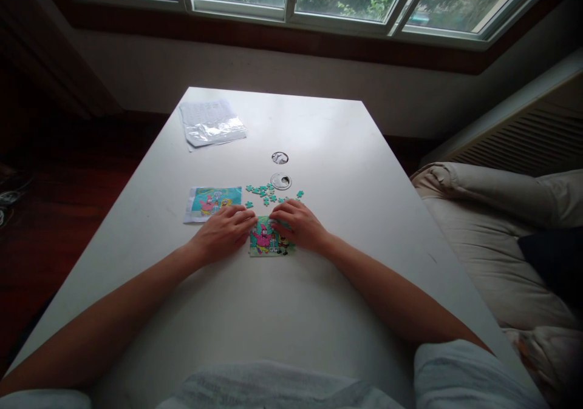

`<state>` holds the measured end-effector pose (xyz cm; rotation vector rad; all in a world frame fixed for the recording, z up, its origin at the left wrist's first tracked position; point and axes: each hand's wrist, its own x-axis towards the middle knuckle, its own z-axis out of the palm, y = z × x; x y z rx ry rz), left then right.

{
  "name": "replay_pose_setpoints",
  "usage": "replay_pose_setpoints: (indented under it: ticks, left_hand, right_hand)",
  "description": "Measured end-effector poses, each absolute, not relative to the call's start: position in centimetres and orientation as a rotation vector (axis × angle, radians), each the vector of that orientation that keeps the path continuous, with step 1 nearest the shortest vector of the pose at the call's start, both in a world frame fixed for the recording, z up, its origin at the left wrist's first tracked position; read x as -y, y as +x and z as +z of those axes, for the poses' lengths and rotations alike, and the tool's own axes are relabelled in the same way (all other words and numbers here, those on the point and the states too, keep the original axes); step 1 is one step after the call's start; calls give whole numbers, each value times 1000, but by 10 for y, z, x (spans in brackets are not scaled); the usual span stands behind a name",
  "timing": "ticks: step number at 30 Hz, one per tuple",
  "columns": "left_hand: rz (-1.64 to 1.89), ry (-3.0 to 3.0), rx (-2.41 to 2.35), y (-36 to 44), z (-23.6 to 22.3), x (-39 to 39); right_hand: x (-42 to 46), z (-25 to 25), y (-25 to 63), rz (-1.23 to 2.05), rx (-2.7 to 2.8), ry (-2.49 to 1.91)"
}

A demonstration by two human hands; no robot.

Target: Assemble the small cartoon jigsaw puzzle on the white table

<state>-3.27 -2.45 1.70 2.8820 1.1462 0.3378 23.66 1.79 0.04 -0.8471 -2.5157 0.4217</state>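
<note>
A partly assembled jigsaw puzzle with a pink starfish cartoon figure lies flat on the white table, between my two hands. My left hand rests at its upper left edge, fingers bent and close together against it. Over its upper right part curls my right hand, thumb and fingers drawn together at the top edge. Whatever is between those right fingertips is too small to make out. Just beyond the hands, several loose teal puzzle pieces are scattered.
Left of the loose pieces is a picture packet with the same cartoon. A clear plastic sleeve with papers lies at the far left. Two round metal-rimmed fittings are set in the table. A beige sofa stands at right.
</note>
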Motion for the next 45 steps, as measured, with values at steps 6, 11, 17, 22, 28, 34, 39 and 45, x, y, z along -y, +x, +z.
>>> replay_pose_setpoints:
  ticks: [6,11,17,22,28,34,39,45]
  left_hand:
    - [326,2859,-1155,-31,17,27]
    - [363,2868,-1203,-31,11,30]
    - [430,2857,-1166,-34,7,29]
    - [390,2835,-1171,-35,5,30]
    - [562,2721,-1197,-38,1,25]
    - [656,2664,-1338,-44,-1,20]
    - [679,2659,-1330,-43,1,20]
    - [708,2658,-1327,-43,2,20]
  right_hand:
    - [-52,4,262,340,2148,-1224]
    - [-71,-4,279,357,2028,-1342]
    - [-67,-5,280,367,2101,-1298]
    - [-57,1,275,310,2352,-1191]
    - [-50,2,269,252,2493,-1184]
    - [-47,3,266,252,2558,-1149]
    - [-44,8,262,332,2554,-1172]
    - [-40,10,259,412,2539,-1190]
